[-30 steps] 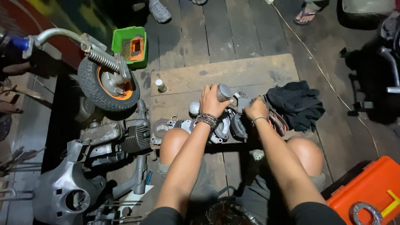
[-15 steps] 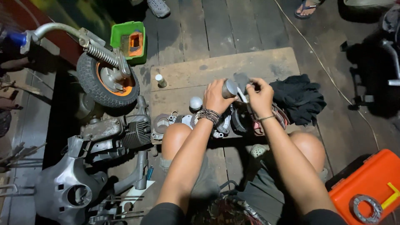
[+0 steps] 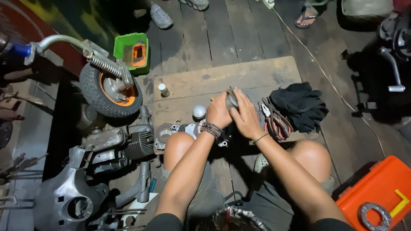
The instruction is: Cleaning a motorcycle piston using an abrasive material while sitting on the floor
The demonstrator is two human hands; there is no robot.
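We clamp both hands, left hand (image 3: 219, 112) and right hand (image 3: 245, 114), fingers closed around the metal cylinder (image 3: 231, 101); best we keep it steady above the wooden board (image 3: 222, 79).

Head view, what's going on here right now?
A person squats on a wooden board, both hands closed around a small grey metal part: left hand, right hand. Pliers and a black cloth lie to the right, a small wheel and engine to the left.

The right hand (image 3: 245, 114) has joined the left hand (image 3: 219, 112) around the metal part (image 3: 231, 101).
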